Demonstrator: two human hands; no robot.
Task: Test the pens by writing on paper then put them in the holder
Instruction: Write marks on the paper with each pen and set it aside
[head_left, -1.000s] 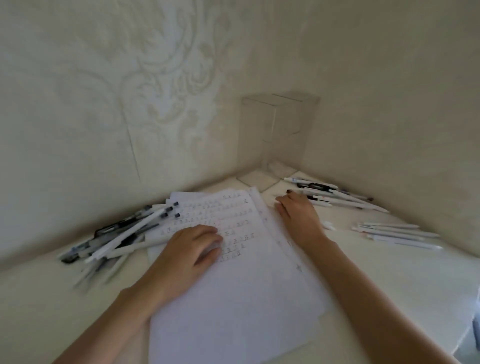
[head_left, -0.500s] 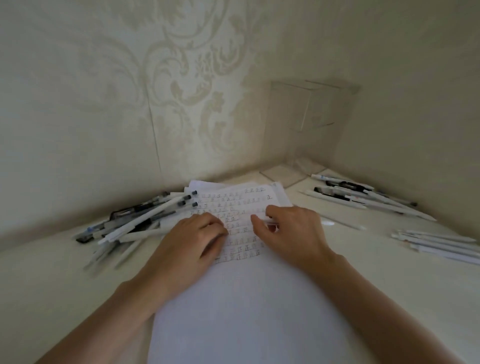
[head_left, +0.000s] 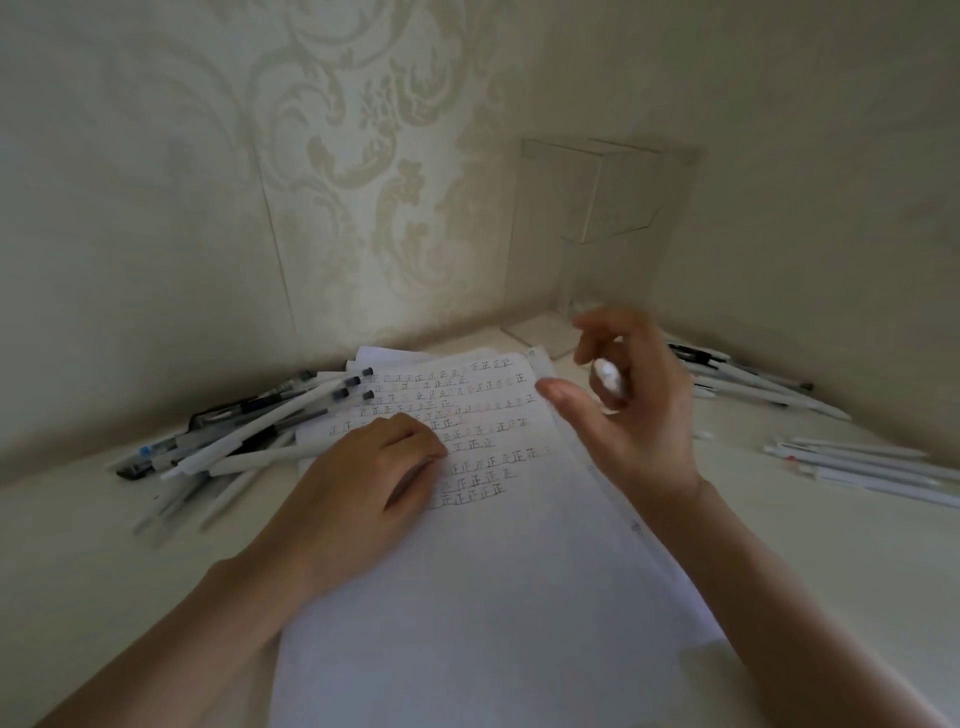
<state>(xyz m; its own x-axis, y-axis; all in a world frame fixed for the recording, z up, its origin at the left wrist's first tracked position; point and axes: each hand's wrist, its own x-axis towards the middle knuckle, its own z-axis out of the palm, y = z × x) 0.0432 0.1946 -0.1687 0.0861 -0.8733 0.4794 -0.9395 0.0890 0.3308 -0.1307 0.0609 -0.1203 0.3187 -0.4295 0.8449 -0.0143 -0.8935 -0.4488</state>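
Cream bench (head_left: 78, 545): left hand (head_left: 363, 478) rests on the paper (head_left: 493, 597); right hand (head_left: 639, 415) pinches a white pen (head_left: 608, 382) seemingly loosely, so it might slip.

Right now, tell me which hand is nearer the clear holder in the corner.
Right. The right hand, gripping a white pen, is raised just in front of the holder; the left hand rests on the paper, farther off.

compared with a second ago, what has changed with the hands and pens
The right hand left the right edge of the paper, crossed onto the sheet, then rose with a white pen held in its fingers, up in front of the clear holder. The left hand stays resting on the paper. The left pen pile and the right pens have not moved.
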